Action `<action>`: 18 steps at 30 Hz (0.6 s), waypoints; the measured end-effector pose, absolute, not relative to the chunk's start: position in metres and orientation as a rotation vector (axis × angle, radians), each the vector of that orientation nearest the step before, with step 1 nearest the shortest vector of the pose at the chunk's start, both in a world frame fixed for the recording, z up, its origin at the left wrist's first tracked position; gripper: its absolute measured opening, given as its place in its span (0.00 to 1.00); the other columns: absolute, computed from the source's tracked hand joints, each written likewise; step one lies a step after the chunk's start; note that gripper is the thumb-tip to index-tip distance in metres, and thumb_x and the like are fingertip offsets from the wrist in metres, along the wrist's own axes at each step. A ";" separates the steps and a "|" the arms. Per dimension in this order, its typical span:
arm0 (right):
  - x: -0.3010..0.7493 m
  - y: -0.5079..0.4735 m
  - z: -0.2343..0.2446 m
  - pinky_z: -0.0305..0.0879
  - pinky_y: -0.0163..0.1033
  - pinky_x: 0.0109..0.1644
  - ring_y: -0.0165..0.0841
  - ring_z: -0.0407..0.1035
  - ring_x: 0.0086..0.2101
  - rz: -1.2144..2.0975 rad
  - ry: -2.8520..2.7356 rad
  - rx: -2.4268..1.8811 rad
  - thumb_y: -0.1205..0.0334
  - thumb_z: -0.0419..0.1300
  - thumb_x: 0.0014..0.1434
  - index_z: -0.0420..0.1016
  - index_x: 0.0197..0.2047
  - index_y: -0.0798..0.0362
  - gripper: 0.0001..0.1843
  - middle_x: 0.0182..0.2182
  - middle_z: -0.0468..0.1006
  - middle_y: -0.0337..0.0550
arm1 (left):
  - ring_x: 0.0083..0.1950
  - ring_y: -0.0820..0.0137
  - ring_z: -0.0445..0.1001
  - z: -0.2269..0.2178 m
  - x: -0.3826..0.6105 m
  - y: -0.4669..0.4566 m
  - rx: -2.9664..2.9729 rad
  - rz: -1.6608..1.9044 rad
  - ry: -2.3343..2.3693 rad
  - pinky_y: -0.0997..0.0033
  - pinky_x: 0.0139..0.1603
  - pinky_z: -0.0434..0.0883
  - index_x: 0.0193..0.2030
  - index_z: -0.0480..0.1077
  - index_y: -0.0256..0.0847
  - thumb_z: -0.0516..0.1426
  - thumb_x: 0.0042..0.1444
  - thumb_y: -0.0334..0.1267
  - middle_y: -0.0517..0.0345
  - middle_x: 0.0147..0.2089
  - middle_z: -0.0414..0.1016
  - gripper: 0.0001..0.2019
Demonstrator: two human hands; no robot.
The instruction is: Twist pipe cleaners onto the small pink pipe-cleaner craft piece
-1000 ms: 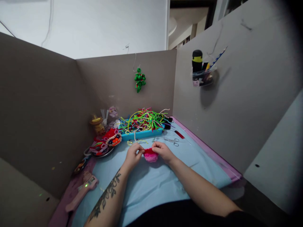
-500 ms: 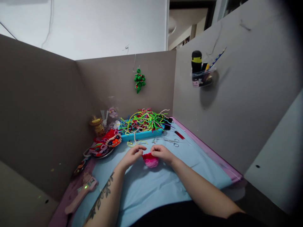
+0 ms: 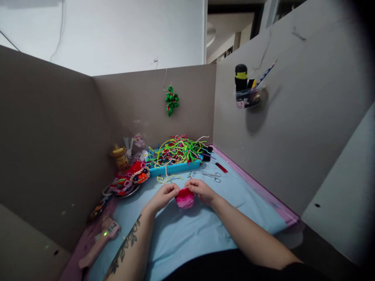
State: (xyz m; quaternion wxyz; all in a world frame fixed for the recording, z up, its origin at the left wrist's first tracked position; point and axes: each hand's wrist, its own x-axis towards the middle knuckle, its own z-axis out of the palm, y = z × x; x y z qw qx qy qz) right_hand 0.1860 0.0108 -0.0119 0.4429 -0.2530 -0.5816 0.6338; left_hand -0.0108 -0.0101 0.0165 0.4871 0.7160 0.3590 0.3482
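Between my hands hangs a small fuzzy pink pouch-like piece (image 3: 185, 201), with a red band along its upper edge; it looks made of pipe cleaners. My left hand (image 3: 167, 195) pinches its left upper corner between thumb and finger. On the other side, my right hand (image 3: 200, 190) grips the right upper corner, fingers curled. The piece is held just above the blue cloth (image 3: 193, 234). Beyond my hands lie a yellow pipe cleaner (image 3: 169, 178) and a pair of scissors (image 3: 213, 177).
A blue tray (image 3: 172, 169) heaped with colourful pipe cleaners stands at the back. To the left are a dish of finished red fuzzy pieces (image 3: 131, 177), a brown-lidded jar (image 3: 120, 158) and a pink glue gun (image 3: 101, 238). Grey panels (image 3: 131, 101) enclose the table.
My left hand's fingers, apart before, have closed on the left corner of the pink piece. Its opening now stretches between both hands, while my right hand keeps its grip.
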 end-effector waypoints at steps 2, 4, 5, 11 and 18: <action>0.184 0.008 -0.011 0.50 0.31 0.27 0.24 0.56 0.21 1.591 -1.435 -0.628 0.50 0.66 0.44 0.70 0.25 0.57 0.18 0.19 0.66 0.35 | 0.28 0.75 0.56 0.017 -0.008 -0.012 1.778 0.853 0.876 0.75 0.30 0.55 0.27 0.63 0.36 0.53 0.55 0.48 0.63 0.25 0.59 0.16; 0.182 0.005 -0.008 0.49 0.31 0.26 0.24 0.55 0.20 1.591 -1.412 -0.603 0.50 0.66 0.44 0.68 0.23 0.57 0.19 0.18 0.64 0.33 | 0.28 0.75 0.55 0.018 -0.006 -0.013 1.802 0.886 0.865 0.75 0.29 0.54 0.27 0.63 0.37 0.53 0.56 0.47 0.63 0.25 0.58 0.15; 0.181 0.004 -0.007 0.49 0.31 0.26 0.24 0.55 0.20 1.586 -1.407 -0.580 0.49 0.66 0.44 0.67 0.23 0.56 0.19 0.18 0.64 0.34 | 0.28 0.75 0.55 0.018 -0.005 -0.014 1.804 0.910 0.858 0.76 0.29 0.54 0.27 0.63 0.37 0.53 0.56 0.47 0.63 0.25 0.58 0.15; 0.182 0.008 -0.007 0.49 0.31 0.25 0.25 0.56 0.20 1.572 -1.335 -0.605 0.51 0.66 0.41 0.66 0.21 0.56 0.18 0.18 0.65 0.34 | 0.29 0.74 0.60 0.017 -0.006 -0.015 1.651 0.833 0.805 0.75 0.31 0.58 0.29 0.68 0.36 0.57 0.53 0.49 0.61 0.26 0.64 0.15; 0.176 0.015 -0.009 0.54 0.32 0.26 0.26 0.60 0.21 1.576 -1.105 -0.743 0.50 0.65 0.42 0.71 0.27 0.56 0.17 0.20 0.69 0.36 | 0.23 0.77 0.60 0.015 0.003 -0.019 1.317 0.823 0.749 0.75 0.28 0.59 0.27 0.71 0.34 0.61 0.48 0.46 0.61 0.22 0.65 0.14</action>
